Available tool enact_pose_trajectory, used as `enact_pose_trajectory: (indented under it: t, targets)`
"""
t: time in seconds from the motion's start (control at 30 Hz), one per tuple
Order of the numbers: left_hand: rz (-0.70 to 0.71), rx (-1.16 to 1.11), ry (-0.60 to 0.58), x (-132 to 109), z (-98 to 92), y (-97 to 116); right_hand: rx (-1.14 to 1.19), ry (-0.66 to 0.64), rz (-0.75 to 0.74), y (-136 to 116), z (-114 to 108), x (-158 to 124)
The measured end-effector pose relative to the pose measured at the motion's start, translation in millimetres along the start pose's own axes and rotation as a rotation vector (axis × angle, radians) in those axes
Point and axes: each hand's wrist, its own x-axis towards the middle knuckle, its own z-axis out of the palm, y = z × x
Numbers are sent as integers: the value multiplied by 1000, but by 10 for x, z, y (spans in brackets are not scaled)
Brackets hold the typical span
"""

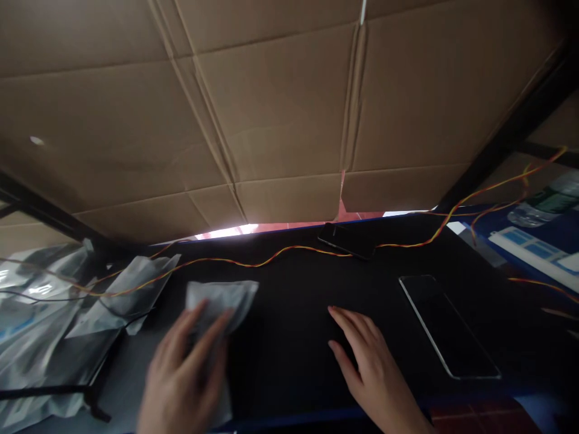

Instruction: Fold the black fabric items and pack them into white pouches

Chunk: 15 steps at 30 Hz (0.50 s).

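My left hand [183, 367] is blurred by motion and grips a small frosted plastic bag [239, 295]. The bag's upper part spreads out beyond my fingers, and what it contains cannot be made out. My right hand [368, 361] hovers over or rests on the black table surface [289, 349], holding nothing. Its fingers are stretched out and the thumb stands apart from them. To the right of that hand lies a phone [447, 325] with a dark screen and a pale edge.
Several translucent plastic bags [49, 325] are heaped at the left. A red-yellow twisted wire [262, 264] crosses the table's back, passing a dark phone-like device [346, 240]. Cardboard [280, 108] walls off the far side. At right are a plastic bottle [543, 202] and a white-blue box [538, 250].
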Motion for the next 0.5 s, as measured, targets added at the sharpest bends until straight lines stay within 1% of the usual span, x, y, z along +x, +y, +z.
enact_pose_trajectory:
  t: [0.03, 0.07, 0.1, 0.13, 0.2, 0.23, 0.27, 0.3, 0.33, 0.4, 0.43, 0.5]
  targets:
    - [-8, 49, -1, -23, -70, -217, -5, -7, -1, 1, 6, 1]
    - [-70, 112, 54, -52, -112, -423, -11, -15, 0, 2, 14, 2]
    - [-144, 174, 62, -82, -126, -610, -19, -21, 2, 4, 23, 2]
    - [-180, 218, 0, -111, -116, -771, -27, -24, 5, 5, 31, 2]
    - [-199, 253, -139, -153, -55, -991, -43, -24, 10, 11, 41, 0]
    - [-187, 262, -175, -160, -19, -1040, -48, -22, 11, 14, 43, -2]
    - [-164, 265, -168, -158, 12, -1044, -50, -21, 7, 19, 42, -4]
    - [-133, 254, -121, -146, 36, -1001, -53, -20, 2, 23, 41, -6]
    - [-96, 230, -61, -128, 55, -912, -55, -19, -3, 27, 38, -9]
    - [-8, 129, 29, -85, 94, -609, -64, -13, -16, 28, 39, -15]
    - [25, 80, 29, -64, 124, -406, -74, -9, -24, 23, 44, -17]
    - [92, -12, -23, -23, 223, 50, -101, 5, -38, 0, 66, -13]
